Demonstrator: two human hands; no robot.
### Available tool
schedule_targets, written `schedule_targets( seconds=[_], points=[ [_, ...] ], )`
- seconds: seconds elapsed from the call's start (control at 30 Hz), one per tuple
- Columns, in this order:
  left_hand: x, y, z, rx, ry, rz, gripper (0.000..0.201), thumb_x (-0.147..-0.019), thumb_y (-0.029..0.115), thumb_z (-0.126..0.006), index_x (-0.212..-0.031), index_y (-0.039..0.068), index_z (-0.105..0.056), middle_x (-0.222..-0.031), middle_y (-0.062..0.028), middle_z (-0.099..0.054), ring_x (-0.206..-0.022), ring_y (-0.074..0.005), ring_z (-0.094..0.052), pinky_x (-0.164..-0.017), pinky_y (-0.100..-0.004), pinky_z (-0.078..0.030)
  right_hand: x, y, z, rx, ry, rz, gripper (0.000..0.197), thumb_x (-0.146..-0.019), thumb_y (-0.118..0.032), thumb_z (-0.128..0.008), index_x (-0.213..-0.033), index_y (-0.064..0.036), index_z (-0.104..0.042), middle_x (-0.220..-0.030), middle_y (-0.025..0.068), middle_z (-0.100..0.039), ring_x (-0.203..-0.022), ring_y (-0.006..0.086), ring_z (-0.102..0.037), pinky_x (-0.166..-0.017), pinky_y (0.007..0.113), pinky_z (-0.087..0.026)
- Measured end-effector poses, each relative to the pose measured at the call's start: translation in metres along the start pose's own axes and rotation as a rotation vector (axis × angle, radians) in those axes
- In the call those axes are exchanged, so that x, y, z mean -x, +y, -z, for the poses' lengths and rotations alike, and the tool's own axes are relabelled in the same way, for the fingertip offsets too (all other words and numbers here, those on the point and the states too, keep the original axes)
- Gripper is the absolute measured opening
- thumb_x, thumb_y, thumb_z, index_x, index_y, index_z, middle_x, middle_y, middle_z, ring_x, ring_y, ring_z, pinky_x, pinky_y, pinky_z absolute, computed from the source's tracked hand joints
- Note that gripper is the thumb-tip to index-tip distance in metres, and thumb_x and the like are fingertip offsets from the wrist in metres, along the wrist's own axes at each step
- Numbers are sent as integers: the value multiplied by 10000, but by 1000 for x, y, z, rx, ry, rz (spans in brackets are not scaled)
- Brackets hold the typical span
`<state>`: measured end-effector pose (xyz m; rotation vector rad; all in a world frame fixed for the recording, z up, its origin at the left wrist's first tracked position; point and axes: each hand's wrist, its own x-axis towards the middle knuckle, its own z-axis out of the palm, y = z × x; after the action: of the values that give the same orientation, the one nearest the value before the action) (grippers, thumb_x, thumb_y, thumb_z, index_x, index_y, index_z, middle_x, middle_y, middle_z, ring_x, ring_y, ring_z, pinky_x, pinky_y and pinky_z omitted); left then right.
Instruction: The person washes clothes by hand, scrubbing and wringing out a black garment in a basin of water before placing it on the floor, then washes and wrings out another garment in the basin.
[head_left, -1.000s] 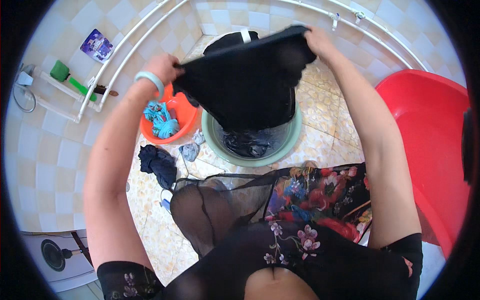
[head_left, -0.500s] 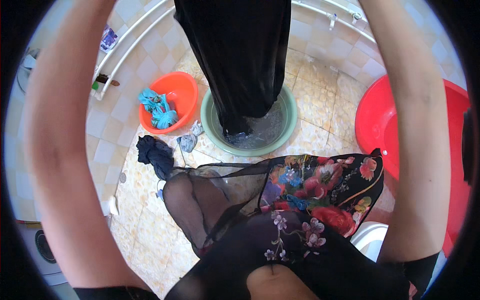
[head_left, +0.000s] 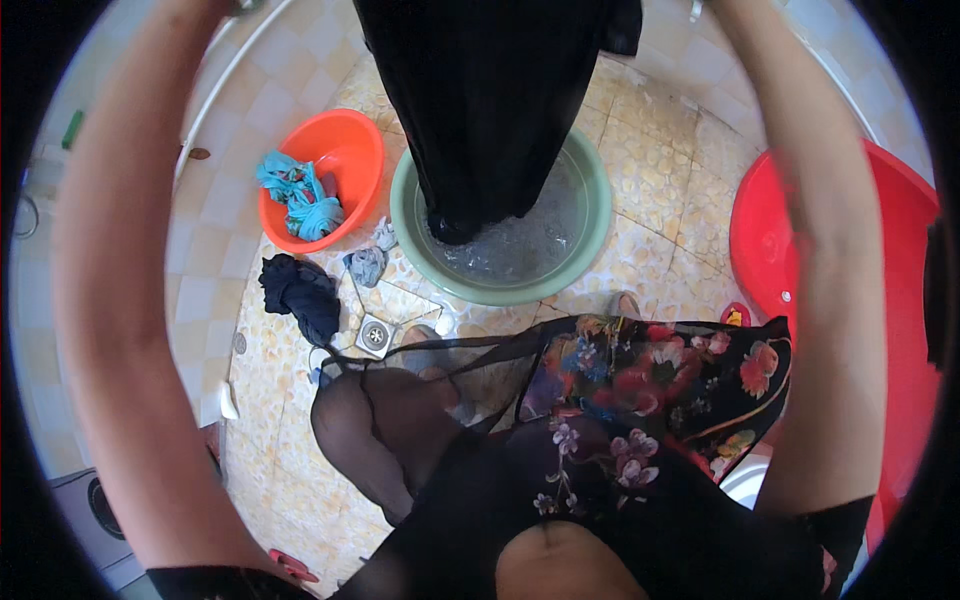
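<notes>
A long black garment [head_left: 490,100] hangs stretched out over the pale green basin [head_left: 500,293]. Its lower end reaches down to the cloudy, bubbly water [head_left: 530,235] inside; whether it still touches the water is hard to tell. Both my bare forearms rise along the two sides of the picture, wide apart. They run out at the upper edge, level with the garment's upper part, so both my hands are beyond the picture. The garment's top is cut off too, and any grip on it is hidden.
Left of the green basin stands an orange basin [head_left: 362,185] holding turquoise patterned cloth [head_left: 312,215]. Dark cloth [head_left: 300,300] and grey cloth [head_left: 366,266] lie on the tiled floor by a drain [head_left: 375,336]. A large red tub [head_left: 765,235] is at the right.
The garment's lower end has come up, and more of the water shows around it. A black flap has appeared at its upper right. My view has shifted a little, uncovering the drain.
</notes>
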<state>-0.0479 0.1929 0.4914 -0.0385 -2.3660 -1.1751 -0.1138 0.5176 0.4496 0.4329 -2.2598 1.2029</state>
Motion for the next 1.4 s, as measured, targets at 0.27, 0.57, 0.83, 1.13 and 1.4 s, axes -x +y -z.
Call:
schedule_targets(
  seconds=[0.27,0.57,0.83,1.13,1.4],
  points=[
    [169,-166,-155,-121,-697,316,343,-771,101,-469,-1073,-14,-585,-734,-108,-614,-547,-171,-575,-524,-288,-478,212,184,-120,177,-544,-236,388,-785,-179,-429,-1078,42,-556,-1015,305,-576,-1002,441,-537,-914,459,-404],
    [346,-264,-276,-664,-1130,77,589,-765,40,-519,-1331,165,-410,-1411,-209,-293,-1162,-443,-442,-974,-448,-395,393,204,-176,404,-1335,-94,568,-779,-50,-502,-1330,-108,-374,-1300,197,-384,-1093,395,-488,-909,419,-450],
    [376,-283,-303,-815,-1409,77,443,-880,185,-406,-1320,150,-443,-1431,-176,-281,-1268,-376,-351,-1022,-525,-286,423,243,-190,564,-1463,96,413,-784,-99,-534,-1195,-55,-520,-1267,217,-455,-1019,325,-581,-820,414,-500],
    [357,-299,-282,-435,-1538,170,390,-809,153,-489,-1182,47,-530,-1062,-205,-610,-968,-365,-594,-855,-468,-456,365,224,-156,365,-1700,-64,289,-724,-83,-526,-982,-90,-657,-984,177,-637,-946,313,-614,-807,404,-491],
    [252,-265,-176,-17,-892,571,390,-797,218,-576,-1080,-45,-524,-938,-134,-613,-857,-223,-586,-788,-330,-476,244,193,-87,192,-1276,-80,258,-714,-96,-491,-908,-38,-650,-890,204,-637,-895,350,-597,-796,394,-469]
  ],
)
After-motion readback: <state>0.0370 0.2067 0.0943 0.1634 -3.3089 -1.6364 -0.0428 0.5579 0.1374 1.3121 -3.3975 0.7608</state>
